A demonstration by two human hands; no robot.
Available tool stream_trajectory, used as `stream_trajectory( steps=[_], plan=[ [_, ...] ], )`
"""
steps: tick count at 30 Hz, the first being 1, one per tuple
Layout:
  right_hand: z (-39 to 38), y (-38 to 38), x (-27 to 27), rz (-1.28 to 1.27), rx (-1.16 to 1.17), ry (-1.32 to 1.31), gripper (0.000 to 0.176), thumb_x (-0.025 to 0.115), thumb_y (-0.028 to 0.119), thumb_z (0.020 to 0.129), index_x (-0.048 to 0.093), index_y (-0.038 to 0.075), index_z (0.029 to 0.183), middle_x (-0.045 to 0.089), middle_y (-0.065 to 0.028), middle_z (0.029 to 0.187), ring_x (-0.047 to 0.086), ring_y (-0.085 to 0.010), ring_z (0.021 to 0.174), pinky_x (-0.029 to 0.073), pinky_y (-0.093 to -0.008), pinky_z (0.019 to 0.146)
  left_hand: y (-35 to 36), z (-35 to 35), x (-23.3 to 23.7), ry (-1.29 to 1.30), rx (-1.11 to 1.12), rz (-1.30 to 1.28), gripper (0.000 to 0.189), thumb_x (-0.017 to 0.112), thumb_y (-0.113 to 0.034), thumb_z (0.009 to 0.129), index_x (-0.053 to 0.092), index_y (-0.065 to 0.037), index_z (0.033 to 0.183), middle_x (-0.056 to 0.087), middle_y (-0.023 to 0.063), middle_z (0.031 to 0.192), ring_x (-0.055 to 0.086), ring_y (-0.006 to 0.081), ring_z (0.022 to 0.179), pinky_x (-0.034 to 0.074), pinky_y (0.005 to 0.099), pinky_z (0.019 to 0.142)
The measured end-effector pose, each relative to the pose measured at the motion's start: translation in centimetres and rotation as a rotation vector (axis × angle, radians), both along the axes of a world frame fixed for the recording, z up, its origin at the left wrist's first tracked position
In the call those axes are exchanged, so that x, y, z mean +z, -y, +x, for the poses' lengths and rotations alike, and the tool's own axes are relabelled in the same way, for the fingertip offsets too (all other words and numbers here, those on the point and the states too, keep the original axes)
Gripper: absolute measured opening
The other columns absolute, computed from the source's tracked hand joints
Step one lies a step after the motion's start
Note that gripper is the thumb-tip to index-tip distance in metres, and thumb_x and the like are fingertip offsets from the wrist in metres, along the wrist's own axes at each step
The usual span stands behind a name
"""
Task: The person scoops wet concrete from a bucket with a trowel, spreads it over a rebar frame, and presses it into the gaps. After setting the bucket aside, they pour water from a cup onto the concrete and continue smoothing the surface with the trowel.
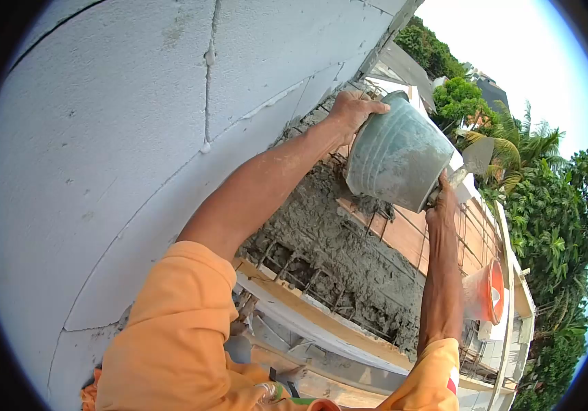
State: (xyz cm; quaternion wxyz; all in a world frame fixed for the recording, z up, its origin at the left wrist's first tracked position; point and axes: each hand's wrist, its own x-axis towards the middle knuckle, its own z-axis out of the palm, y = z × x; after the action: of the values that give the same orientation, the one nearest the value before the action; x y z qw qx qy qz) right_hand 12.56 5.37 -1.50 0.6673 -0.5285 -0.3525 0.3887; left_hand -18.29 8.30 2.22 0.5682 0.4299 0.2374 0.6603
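Over the steel-bar trough (pixel 321 288), the bucket (pixel 396 154) hangs tipped, left hand (pixel 354 109) clenched on its rim, right hand (pixel 442 203) gripping a trowel (pixel 477 156) against its base; concrete (pixel 335 233) seemingly fills the trough's near part, its far boards (pixel 410 236) left to fill.

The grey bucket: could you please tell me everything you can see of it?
The grey bucket is round and tapered, with faint bands around its dusty, cement-smeared side; its material is hard to tell. It is held up, tipped, above the wet concrete beside the white block wall. The left hand grips its upper end; the right hand holds its lower edge.
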Motion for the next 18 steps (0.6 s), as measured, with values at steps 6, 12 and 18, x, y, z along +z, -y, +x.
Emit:
stream_trajectory(
  steps=[6, 12, 18],
  plan=[
    [-6.3, 0.0, 8.5, 0.02, 0.02, 0.154, 0.044, 0.08, 0.038, 0.084, 0.065, 0.005, 0.108, 0.065, -0.0072, 0.093, 0.061, -0.0204, 0.077, 0.046, -0.0415, 0.061, 0.7, -4.6, 0.6, 0.051, 0.089, 0.013, 0.024, 0.082, -0.02, 0.08, 0.06, -0.011, 0.074, 0.047, -0.0065, 0.057, 0.037, 0.0046, 0.043, 0.027, 0.024, 0.036],
    [-8.9, -0.5, 12.1, 0.066, -0.013, 0.428, 0.057, 0.08, 0.045, 0.082, 0.064, -0.004, 0.106, 0.06, -0.0057, 0.081, 0.051, -0.0161, 0.061, 0.038, -0.0355, 0.051, 2.4, -6.2, 0.8, 0.15, 0.102, 0.035, 0.025, 0.081, -0.024, 0.081, 0.058, -0.015, 0.075, 0.045, -0.0092, 0.057, 0.036, 0.0027, 0.043, 0.027, 0.0226, 0.036],
    [-5.4, -1.9, 13.3, 0.099, -0.001, 0.546, 0.059, 0.079, 0.042, 0.083, 0.062, -0.008, 0.111, 0.065, -0.0113, 0.087, 0.06, -0.0187, 0.065, 0.05, -0.0364, 0.06, 1.5, -4.5, 0.1, 0.222, 0.025, 0.049, 0.028, 0.077, -0.022, 0.086, 0.053, -0.018, 0.071, 0.04, -0.0098, 0.053, 0.034, 0.0034, 0.04, 0.025, 0.0243, 0.036]
  ],
)
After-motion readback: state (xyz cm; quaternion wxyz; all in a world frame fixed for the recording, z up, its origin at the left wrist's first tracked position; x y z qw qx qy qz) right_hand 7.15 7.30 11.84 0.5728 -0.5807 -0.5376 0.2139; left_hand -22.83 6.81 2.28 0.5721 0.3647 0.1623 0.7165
